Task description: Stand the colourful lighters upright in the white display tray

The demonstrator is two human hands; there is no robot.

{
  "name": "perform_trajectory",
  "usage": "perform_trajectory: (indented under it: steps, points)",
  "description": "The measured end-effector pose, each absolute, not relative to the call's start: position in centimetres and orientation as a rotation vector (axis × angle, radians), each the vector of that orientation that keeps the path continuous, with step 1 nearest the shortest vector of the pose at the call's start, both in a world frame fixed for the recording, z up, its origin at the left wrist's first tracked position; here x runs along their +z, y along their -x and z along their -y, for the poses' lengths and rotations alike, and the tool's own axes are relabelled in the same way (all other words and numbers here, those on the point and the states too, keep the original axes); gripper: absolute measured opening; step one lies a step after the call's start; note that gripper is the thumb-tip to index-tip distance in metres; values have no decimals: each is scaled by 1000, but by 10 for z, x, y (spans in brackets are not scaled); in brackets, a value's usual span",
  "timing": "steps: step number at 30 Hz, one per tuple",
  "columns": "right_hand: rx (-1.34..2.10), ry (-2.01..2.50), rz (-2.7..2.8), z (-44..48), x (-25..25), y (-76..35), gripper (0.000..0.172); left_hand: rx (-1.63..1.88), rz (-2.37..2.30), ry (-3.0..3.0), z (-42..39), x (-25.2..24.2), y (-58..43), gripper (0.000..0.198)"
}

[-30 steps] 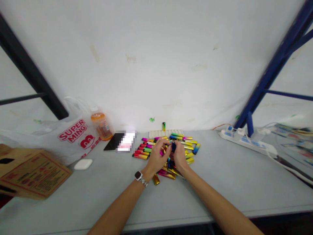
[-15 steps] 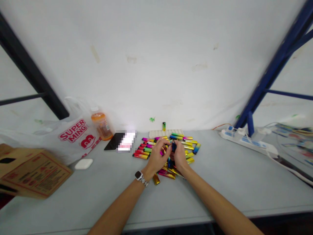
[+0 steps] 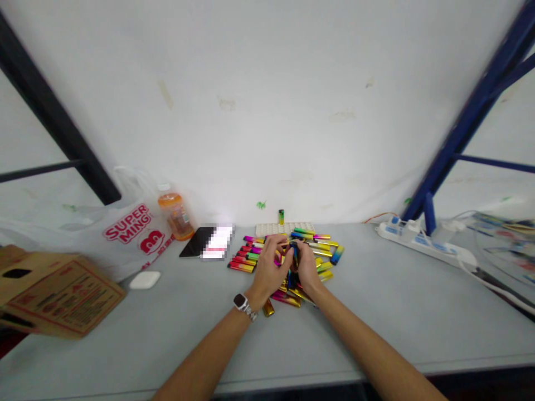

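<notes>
Head view, 1 item in hand: dark blue lighter (image 3: pixel 295 252), pinched between the fingertips of the left hand (image 3: pixel 271 268) and the right hand (image 3: pixel 308 270), both closed on it, raised just above the heap. Change over the last 1 s: slight. Both hands kept their place, the left fingers drew in closer over the lighter, and less of the blue body shows now than before. Judged meaning: the same piece remains under work between the 2 hands and has not been set down or swapped. Orientation: long axis roughly upright with a small lean, upper end pointing up and away toward the wall. Which end carries the cap cannot be told, as the fingers cover most of it. Directly beneath and around the grip: pile of colourful lighters (image 3: pixel 251 256), lying mostly flat, long axes running left to right, some touching the heels of both hands. Just beyond the grip: white tray (image 3: pixel 267 228), with 1 upright green-yellow lighter (image 3: pixel 281 216) behind it. Left of the grip, near: phone (image 3: pixel 194 249). Farther left: orange bottle (image 3: pixel 176 214), printed plastic bag (image 3: pixel 129 228), white case (image 3: pixel 144 279), cardboard box (image 3: pixel 58 292). Well right of the grip: power strip (image 3: pixel 422 242). Behind the grip, on the left wrist: watch (image 3: pixel 241 302). Everything rests on the grey table (image 3: pixel 376 312).
</notes>
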State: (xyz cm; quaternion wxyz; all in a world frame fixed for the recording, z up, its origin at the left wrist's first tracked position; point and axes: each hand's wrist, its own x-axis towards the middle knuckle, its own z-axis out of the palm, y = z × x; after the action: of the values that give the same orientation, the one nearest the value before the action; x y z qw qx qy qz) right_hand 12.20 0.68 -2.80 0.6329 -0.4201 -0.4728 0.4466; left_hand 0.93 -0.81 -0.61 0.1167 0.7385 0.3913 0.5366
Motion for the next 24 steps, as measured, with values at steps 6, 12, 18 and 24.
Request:
perform_trajectory:
  steps: [6,12,18,24]
  points:
    - [750,977,1181,-2,-23,-123,28,1582,-1048,-2358,7,-2,-9,29]
    - [917,900,1138,0,-14,-118,27,1449,-1238,-2326,7,1,-6,34]
    - [835,967,1193,2,-10,-121,22,1455,-1235,-2158,-4,8,-6,21]
    - [794,976,1308,-5,-15,-126,20,1373,-1040,-1895,-35,12,0,25]
